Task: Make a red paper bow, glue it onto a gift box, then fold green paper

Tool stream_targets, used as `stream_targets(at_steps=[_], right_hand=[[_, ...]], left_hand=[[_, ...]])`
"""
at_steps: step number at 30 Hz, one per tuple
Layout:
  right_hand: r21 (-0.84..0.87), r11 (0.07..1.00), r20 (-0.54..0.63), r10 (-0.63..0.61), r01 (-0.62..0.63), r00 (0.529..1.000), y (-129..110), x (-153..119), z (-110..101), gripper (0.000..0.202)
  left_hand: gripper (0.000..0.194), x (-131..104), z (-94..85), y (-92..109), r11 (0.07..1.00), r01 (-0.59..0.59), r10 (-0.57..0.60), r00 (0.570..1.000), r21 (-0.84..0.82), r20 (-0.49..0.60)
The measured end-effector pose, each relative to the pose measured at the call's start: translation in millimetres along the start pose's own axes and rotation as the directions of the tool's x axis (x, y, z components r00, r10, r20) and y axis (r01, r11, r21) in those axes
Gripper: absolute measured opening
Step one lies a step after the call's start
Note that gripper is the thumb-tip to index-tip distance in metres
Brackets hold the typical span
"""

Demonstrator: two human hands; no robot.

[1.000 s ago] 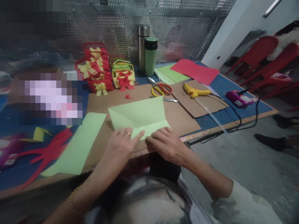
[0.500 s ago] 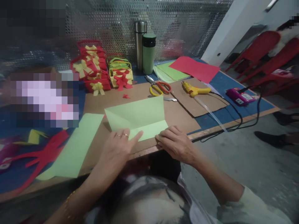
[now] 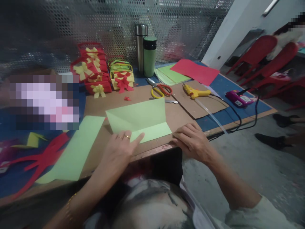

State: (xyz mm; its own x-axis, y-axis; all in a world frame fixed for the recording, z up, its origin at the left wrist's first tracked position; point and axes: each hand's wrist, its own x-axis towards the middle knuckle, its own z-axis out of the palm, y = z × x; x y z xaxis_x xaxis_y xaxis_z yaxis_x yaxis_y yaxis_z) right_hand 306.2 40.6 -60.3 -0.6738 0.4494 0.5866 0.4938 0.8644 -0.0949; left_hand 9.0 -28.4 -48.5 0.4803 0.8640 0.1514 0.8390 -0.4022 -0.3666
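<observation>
A sheet of light green paper (image 3: 140,114) with creases lies on brown cardboard. Its back part stands up at a slant, and its front strip lies flat near the table edge. My left hand (image 3: 122,144) rests on the front left of this sheet, thumb stretched out to the right and fingers laid on the paper. By the front right corner is my right hand (image 3: 190,140), its fingers bent and pressed together at the table edge. What its fingertips hold, if anything, is hidden. Another green sheet (image 3: 82,143) lies to the left.
Scissors (image 3: 158,90), a metal blade (image 3: 171,101) and a yellow glue gun (image 3: 196,92) lie beyond the sheet. Behind stand red paper baskets (image 3: 95,73), yellow ones (image 3: 122,78) and two flasks (image 3: 149,58). Red paper strips (image 3: 49,152) lie left; a purple box (image 3: 239,98) with cables sits right.
My right hand has slid right along the front edge of the green sheet, from inside its corner to just past it. My left hand stays on the paper. The view has shifted slightly.
</observation>
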Motion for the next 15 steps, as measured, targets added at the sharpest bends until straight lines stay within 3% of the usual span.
stream_targets(at_steps=[4,9,15], right_hand=[[0.031,0.999,-0.052,0.012,-0.01,0.999,-9.0,18.3,-1.2,0.011],[0.221,0.967,0.07,-0.148,0.129,0.987,-22.0,36.3,20.8,0.017],[0.196,0.972,0.109,-0.15,0.127,0.983,-24.4,31.4,34.4,0.022]], left_hand=[[0.049,0.2,0.3,-1.7,1.0,-0.009,0.01,1.0,-0.025,0.005],[0.048,-0.5,-1.5,-1.9,0.999,-0.006,0.006,1.0,-0.05,0.011],[0.049,7.8,-3.9,-4.7,1.0,-0.006,0.007,0.999,-0.007,0.034]])
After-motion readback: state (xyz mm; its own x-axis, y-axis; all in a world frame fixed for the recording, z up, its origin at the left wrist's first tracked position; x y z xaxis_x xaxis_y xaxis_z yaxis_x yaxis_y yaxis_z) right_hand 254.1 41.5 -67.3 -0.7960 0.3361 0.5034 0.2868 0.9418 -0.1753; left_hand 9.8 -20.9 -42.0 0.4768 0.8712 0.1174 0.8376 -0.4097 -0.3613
